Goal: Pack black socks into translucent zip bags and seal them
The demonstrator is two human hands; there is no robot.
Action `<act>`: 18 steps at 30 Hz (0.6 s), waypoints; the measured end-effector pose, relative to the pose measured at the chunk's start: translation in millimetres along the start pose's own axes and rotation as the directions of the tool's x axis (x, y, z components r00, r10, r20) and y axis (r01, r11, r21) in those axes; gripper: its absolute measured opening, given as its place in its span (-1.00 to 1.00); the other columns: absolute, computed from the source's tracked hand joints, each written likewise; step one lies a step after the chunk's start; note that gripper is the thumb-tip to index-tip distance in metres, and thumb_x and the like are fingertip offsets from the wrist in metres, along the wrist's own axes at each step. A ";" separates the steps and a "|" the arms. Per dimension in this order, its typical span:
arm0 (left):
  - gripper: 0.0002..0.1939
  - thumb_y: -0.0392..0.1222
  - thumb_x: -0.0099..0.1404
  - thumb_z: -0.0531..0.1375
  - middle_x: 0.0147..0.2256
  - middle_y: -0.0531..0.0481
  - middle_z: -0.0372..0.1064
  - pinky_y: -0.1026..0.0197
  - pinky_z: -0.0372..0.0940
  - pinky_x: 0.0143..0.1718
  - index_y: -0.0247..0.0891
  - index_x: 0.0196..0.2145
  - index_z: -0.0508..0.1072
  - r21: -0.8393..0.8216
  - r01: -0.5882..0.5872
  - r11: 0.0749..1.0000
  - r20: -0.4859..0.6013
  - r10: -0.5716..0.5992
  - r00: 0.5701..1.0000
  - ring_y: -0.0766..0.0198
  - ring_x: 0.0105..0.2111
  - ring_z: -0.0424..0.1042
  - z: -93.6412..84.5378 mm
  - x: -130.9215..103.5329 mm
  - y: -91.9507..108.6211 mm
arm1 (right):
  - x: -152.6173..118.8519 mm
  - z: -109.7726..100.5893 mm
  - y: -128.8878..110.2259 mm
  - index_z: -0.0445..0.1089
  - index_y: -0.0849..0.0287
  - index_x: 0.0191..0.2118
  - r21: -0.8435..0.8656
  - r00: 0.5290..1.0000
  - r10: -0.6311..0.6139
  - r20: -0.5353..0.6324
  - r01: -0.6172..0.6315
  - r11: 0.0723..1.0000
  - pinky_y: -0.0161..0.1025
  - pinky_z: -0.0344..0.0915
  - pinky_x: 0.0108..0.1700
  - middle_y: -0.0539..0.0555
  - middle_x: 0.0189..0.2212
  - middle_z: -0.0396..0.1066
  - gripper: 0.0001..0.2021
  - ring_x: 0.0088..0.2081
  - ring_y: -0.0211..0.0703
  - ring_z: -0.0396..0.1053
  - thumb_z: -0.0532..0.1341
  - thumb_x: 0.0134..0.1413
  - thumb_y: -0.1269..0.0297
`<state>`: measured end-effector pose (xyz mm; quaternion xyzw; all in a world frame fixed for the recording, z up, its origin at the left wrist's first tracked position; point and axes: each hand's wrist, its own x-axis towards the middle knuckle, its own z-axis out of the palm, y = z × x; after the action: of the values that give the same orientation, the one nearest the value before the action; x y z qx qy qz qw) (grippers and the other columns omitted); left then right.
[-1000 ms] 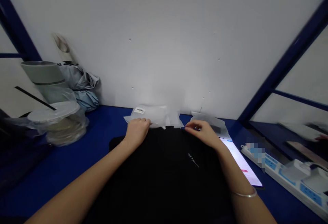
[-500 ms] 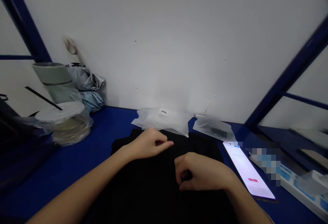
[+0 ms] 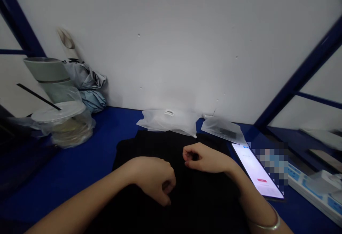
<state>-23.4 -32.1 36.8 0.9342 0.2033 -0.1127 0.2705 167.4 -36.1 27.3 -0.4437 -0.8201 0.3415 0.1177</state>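
Black cloth point(image 3: 160, 145) lies spread over the blue table, its lower part running out of view at the bottom. Over its left middle is my left hand point(image 3: 155, 178), fingers curled with a gap between thumb and fingertips. My right hand point(image 3: 204, 157) is farther back and to the right, above the cloth, with its fingers curled in a loose ring. Whether either hand pinches something small or dark cannot be made out. The two hands are apart.
Two translucent bags point(image 3: 171, 120) point(image 3: 223, 128) lie by the wall. At right are a lit phone point(image 3: 258, 171) and a power strip point(image 3: 307, 187). A lidded cup point(image 3: 69, 120) with a straw, a green tumbler point(image 3: 50, 75) and folded umbrellas point(image 3: 92, 100) stand left on the blue table point(image 3: 107, 123).
My left hand has come down and nearer over the cloth. My right hand has moved away toward the back. The view has shifted slightly.
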 end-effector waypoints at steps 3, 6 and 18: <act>-0.80 -0.28 0.05 0.13 -0.67 0.16 0.18 0.39 0.08 -0.63 -0.27 -0.68 0.24 -0.290 -0.033 0.956 0.114 0.069 0.991 0.44 -0.65 0.17 -12.1 -2.7 -16.2 | -4.3 -4.2 -0.9 0.20 0.19 -0.50 -0.002 0.999 -0.029 -0.027 0.029 1.000 -0.42 0.06 -0.50 -0.10 -0.57 0.18 -0.94 -0.53 -0.41 0.12 0.11 -0.08 0.41; -0.92 -0.23 0.08 0.09 -0.58 0.11 0.28 0.37 0.19 -0.61 -0.25 -0.49 0.36 -0.617 0.068 0.784 0.154 0.036 0.987 0.38 -0.58 0.28 -22.7 -4.4 -37.9 | -15.2 -15.5 -3.2 0.18 0.16 -0.43 0.054 0.996 -0.037 -0.077 0.042 0.998 -0.41 0.09 -0.47 -0.10 -0.54 0.17 -0.87 -0.49 -0.39 0.13 0.16 -0.05 0.26; -0.62 -0.23 0.01 0.21 -0.51 0.18 0.27 0.44 0.04 -0.64 -0.15 -0.22 0.15 -0.858 -0.027 0.514 0.030 0.103 0.994 0.47 -0.65 0.20 -10.6 15.7 -86.4 | -12.9 -13.9 1.7 0.26 0.13 -0.31 -0.062 0.979 -0.065 0.192 0.078 0.995 -0.41 0.09 -0.41 -0.11 -0.43 0.20 -0.65 -0.41 -0.35 0.15 0.32 -0.32 0.29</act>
<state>-46.5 45.3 0.8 0.6822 0.1869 -0.0238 0.7065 182.9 -39.5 37.8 -0.3832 -0.8543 0.3492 0.0357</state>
